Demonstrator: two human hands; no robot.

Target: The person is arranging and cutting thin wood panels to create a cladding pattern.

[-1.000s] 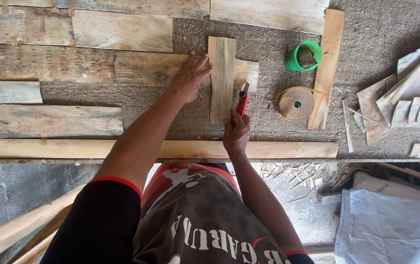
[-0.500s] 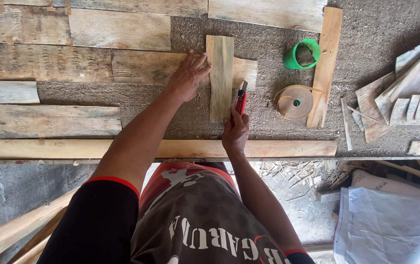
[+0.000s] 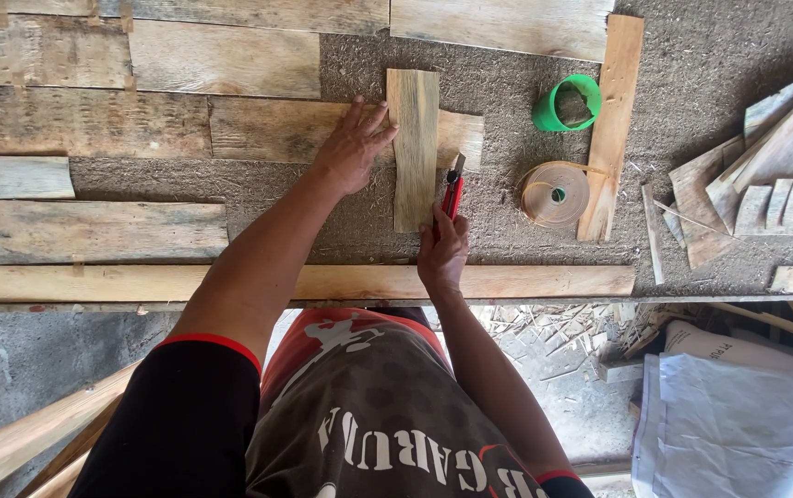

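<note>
Red knife gripped in right hand, just right of plank; left hand spread flat at plank's left edge.

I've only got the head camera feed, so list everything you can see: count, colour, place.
upright wood piece: one, pale greenish brown, centre of the board, under the left fingers.
utility knife: one, red, along the piece's right edge.
flat wood planks: several, weathered brown, laid across the left and top.
long batten: one, light wood, along the near edge.
narrow slat: one, light wood, upright right of centre.
tape roll: one, tan, beside the slat.
green ring: one, left of the slat.
wood offcuts: a pile, far right.
white sheet: one, lower right.
left hand: pressing the wood.
right hand: gripping the knife.
</note>
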